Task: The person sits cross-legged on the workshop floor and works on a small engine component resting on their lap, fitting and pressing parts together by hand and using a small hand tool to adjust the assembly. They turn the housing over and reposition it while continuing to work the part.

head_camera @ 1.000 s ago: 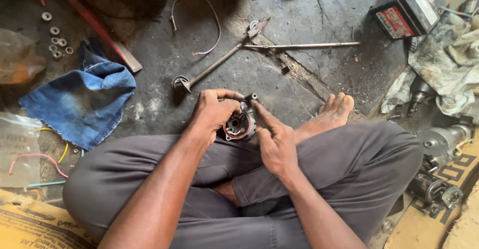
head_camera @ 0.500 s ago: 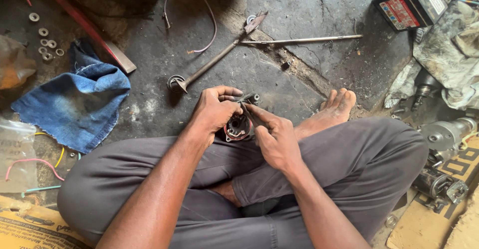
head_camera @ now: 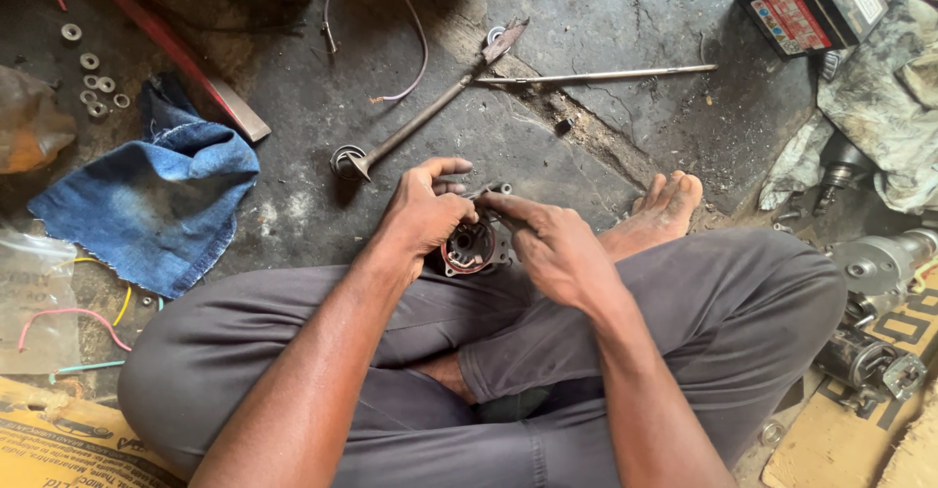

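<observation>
Both hands on one part — we see left hand (head_camera: 422, 216) clasping round metal housing (head_camera: 472, 246) over the lap | right hand (head_camera: 552, 246) pinching a thin tool (head_camera: 486, 193) from the right, tip angled into housing's top edge.

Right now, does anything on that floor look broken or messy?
Yes. The concrete floor has a long crack running from the middle toward the bare foot. Small washers lie scattered at the top left, and a blue denim rag sits crumpled beside them. The round metal part in both hands looks whole.
</observation>
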`<move>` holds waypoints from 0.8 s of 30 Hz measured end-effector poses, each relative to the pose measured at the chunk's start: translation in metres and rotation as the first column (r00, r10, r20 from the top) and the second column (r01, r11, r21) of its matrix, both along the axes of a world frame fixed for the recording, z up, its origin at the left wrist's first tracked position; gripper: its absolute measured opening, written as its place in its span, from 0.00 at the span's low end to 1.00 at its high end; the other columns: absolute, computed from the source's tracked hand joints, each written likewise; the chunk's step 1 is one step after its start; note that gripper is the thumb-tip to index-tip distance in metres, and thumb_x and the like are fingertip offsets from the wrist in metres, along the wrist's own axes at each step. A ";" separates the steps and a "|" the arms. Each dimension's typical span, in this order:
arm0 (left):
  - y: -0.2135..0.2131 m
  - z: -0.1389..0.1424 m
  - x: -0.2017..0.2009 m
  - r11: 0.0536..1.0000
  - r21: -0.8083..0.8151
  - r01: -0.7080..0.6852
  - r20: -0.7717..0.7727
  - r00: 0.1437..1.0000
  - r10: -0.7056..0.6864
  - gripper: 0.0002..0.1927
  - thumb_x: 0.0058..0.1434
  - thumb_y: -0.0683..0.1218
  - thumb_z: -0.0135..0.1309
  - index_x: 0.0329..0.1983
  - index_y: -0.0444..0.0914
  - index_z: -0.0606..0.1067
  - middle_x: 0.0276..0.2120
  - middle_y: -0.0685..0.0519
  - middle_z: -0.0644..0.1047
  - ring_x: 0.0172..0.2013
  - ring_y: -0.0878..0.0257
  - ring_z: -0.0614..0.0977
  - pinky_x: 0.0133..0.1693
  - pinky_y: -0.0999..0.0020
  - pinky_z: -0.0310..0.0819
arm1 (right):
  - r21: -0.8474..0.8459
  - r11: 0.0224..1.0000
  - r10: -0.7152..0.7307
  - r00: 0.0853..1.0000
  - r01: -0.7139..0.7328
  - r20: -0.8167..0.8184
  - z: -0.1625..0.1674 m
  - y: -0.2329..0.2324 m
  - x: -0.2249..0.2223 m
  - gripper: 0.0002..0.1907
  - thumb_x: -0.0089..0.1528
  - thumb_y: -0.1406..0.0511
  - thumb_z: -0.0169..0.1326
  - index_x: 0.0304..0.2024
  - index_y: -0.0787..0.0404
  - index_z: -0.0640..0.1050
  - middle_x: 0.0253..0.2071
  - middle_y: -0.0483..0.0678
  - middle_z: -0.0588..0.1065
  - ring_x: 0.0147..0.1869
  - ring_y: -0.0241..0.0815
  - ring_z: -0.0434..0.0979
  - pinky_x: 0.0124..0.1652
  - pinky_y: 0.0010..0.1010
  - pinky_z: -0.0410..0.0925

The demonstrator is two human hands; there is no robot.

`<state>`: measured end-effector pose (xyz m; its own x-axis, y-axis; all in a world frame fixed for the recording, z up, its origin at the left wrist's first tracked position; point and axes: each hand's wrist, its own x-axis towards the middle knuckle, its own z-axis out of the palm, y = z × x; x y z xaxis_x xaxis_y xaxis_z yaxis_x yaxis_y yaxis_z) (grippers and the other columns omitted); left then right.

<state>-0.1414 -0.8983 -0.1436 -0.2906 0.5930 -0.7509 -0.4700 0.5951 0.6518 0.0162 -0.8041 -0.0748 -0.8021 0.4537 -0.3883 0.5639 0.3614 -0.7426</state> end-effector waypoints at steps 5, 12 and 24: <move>-0.002 -0.008 0.002 0.999 0.037 0.031 -0.050 0.998 -0.029 0.32 0.41 0.33 0.59 0.55 0.34 0.78 0.46 0.48 0.79 0.47 0.63 0.80 0.46 0.70 0.77 | -0.068 0.997 -0.030 0.999 0.031 0.025 0.008 0.000 0.005 0.31 0.51 0.72 0.41 0.58 0.66 0.76 0.56 0.59 0.79 0.63 0.53 0.80 0.61 0.36 0.68; -0.003 -0.004 0.002 0.999 0.020 0.050 -0.063 0.997 -0.049 0.31 0.41 0.35 0.63 0.54 0.35 0.78 0.46 0.49 0.78 0.46 0.61 0.81 0.45 0.68 0.79 | 0.030 0.996 -0.079 0.997 0.078 0.026 0.016 -0.009 0.007 0.30 0.54 0.70 0.45 0.60 0.64 0.76 0.51 0.62 0.80 0.55 0.53 0.81 0.54 0.37 0.70; 0.001 0.016 0.002 0.999 -0.015 -0.043 0.032 0.999 0.043 0.33 0.49 0.33 0.57 0.61 0.33 0.69 0.40 0.47 0.81 0.34 0.63 0.84 0.31 0.69 0.80 | 0.089 0.947 -0.285 0.937 0.307 -0.202 0.010 -0.048 0.012 0.25 0.62 0.71 0.45 0.62 0.66 0.75 0.48 0.59 0.80 0.49 0.44 0.84 0.48 0.34 0.73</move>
